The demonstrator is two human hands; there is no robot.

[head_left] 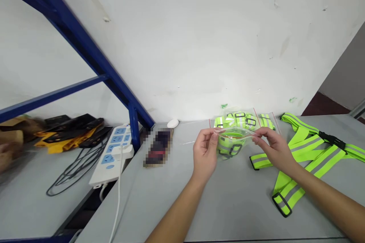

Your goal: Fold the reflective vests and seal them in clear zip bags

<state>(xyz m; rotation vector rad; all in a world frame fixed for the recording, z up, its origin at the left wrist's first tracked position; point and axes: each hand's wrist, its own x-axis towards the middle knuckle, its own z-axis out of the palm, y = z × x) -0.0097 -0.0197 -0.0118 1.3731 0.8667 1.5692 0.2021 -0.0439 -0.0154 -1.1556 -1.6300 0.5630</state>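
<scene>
Two hands [205, 152] [274, 149], three clear bags [230, 143] [238, 118] [267, 120], one loose reflective harness [325, 162], one power strip [110, 156].

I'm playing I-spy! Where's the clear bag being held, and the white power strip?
Clear bag [246, 135]: head view, on plastic near its mouth.
White power strip [107, 159]: head view, on a blue socket panel.

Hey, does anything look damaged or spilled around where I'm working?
The wall looks worn: chipped and scuffed in several spots, with two green smudges above the table. I see nothing spilled, and the clear bag you're holding shows no obvious damage.
</scene>
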